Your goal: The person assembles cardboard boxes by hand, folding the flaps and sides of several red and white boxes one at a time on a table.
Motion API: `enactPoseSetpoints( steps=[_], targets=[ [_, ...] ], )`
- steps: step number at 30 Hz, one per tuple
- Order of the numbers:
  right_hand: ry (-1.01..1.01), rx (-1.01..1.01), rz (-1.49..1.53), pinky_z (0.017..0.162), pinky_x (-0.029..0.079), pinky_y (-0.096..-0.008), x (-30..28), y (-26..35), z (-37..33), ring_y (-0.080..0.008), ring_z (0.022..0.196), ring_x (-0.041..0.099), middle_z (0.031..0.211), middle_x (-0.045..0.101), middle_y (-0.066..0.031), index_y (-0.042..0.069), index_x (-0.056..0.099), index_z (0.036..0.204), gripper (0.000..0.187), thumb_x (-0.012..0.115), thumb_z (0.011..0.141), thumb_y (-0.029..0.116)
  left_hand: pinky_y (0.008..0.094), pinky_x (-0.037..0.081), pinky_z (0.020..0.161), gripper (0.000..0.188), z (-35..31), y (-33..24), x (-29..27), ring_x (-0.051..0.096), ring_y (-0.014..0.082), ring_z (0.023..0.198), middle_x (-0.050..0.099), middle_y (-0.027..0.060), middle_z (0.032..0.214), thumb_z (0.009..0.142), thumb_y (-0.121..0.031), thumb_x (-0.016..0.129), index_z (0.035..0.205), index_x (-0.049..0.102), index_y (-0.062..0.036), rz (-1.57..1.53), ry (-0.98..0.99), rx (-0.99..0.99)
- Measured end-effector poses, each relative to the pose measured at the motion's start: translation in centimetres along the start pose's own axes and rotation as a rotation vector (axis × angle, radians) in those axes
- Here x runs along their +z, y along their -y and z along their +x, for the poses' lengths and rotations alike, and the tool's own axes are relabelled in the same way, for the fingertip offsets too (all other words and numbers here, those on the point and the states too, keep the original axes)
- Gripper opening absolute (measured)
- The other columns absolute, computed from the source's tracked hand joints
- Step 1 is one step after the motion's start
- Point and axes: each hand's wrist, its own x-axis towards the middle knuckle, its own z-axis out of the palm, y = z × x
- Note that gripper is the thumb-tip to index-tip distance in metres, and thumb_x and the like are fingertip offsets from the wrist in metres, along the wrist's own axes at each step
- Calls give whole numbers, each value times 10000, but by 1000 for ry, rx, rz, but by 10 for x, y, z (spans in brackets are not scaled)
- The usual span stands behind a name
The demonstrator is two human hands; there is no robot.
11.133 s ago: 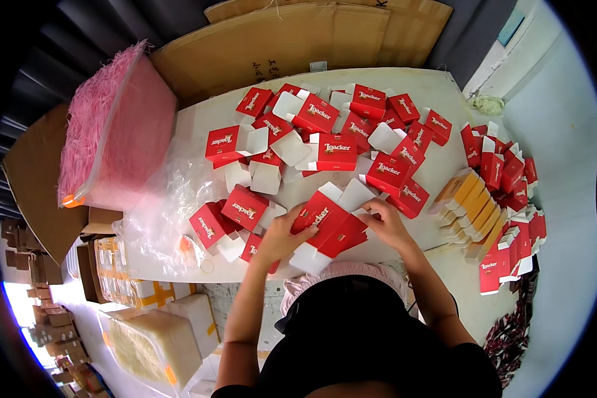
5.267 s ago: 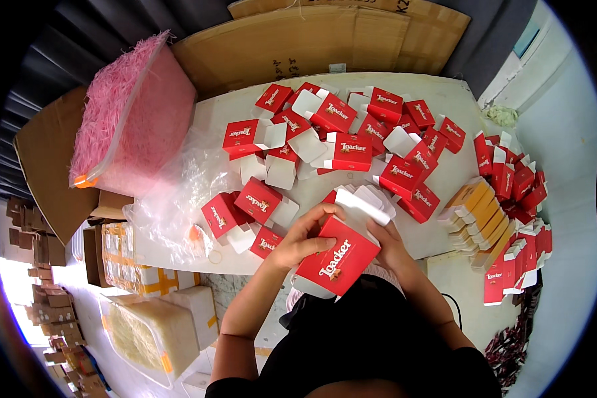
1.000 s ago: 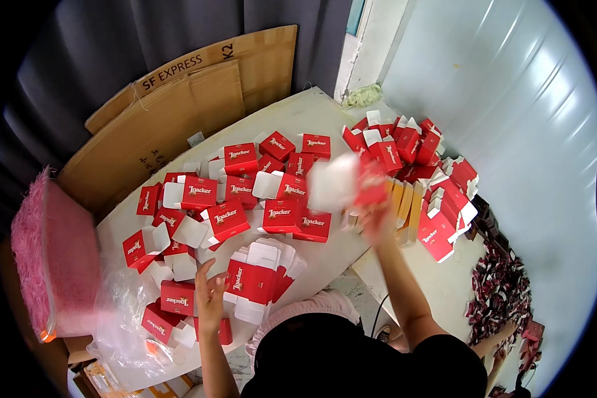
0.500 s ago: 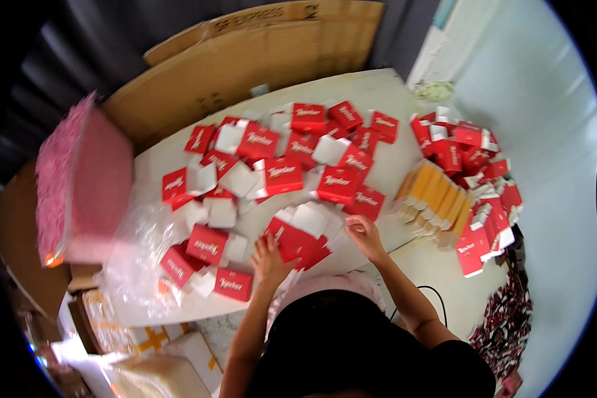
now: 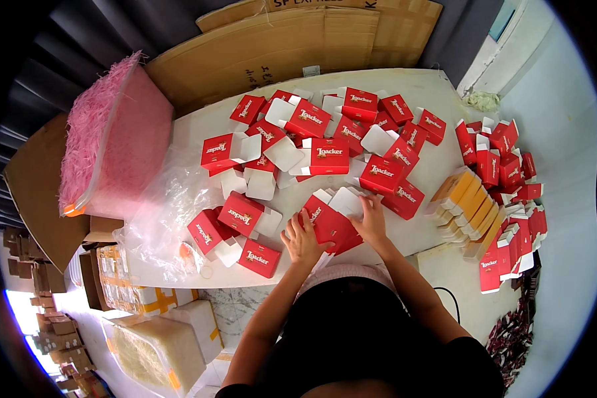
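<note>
Close to the table's front edge lies a small stack of flat red cartons [image 5: 331,227] with white flaps fanned out at the far side. My left hand [image 5: 302,240] rests on the stack's left side, fingers and thumb spread. At the right side, my right hand [image 5: 371,222] has its fingers and thumb curled onto the edge of the top carton, beside a white flap. Folded-up red boxes [image 5: 330,156], many with white end flaps standing open, lie across the table beyond both hands.
On the left, a pink tub [image 5: 136,152] holds pink shredded filler, near crumpled clear plastic [image 5: 172,205]. Yellow packs [image 5: 467,205] stand in a row at the right, with more red cartons [image 5: 504,252] behind. Large cardboard sheets [image 5: 278,56] lean at the back.
My right hand has come in from the right and down onto the carton stack. My left hand stays on its left side. The whole view has shifted.
</note>
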Motion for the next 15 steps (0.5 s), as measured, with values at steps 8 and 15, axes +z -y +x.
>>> enactPoseSetpoints(
  steps=[8, 15],
  targets=[
    [26, 240, 687, 499, 392, -240, -41, 19, 12, -119, 572, 486, 698, 495, -28, 35, 476, 950, 200, 589, 833, 150, 413, 399, 837, 865, 5, 14, -38, 491, 282, 1031, 457, 138, 1156, 623, -361, 758, 1312, 321, -74, -213, -6, 140],
    [-155, -119, 666, 558, 420, -198, -95, 88, 25, -77, 685, 478, 1180, 444, -132, 37, 447, 1173, 368, 543, 821, -11, 234, 419, 605, 183, 18, 36, -151, 477, 43, 677, 583, 64, 702, 851, -98, 570, 971, 585, 40, -899, 339, 336]
  ],
)
